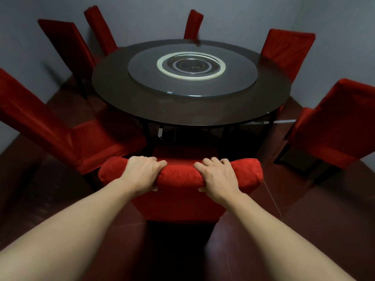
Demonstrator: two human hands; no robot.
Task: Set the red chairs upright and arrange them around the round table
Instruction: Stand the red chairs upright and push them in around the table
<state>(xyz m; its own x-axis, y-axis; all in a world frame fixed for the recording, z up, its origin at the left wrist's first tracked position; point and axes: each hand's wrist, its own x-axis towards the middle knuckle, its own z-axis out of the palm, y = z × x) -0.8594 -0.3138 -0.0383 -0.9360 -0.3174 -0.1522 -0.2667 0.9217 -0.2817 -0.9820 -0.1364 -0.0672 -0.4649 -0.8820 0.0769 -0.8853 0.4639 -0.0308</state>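
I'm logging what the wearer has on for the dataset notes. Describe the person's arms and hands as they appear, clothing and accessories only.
Both forearms are bare all the way to the bottom edge of the head view; no sleeve shows. The left hand and right hand wear no gloves, and no watch, bracelet or ring is visible on the wrists or fingers. No markings or bandages show.

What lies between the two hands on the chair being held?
In the head view, only a bare stretch of the red chair's backrest top lies between the left hand and right hand; both grip it.
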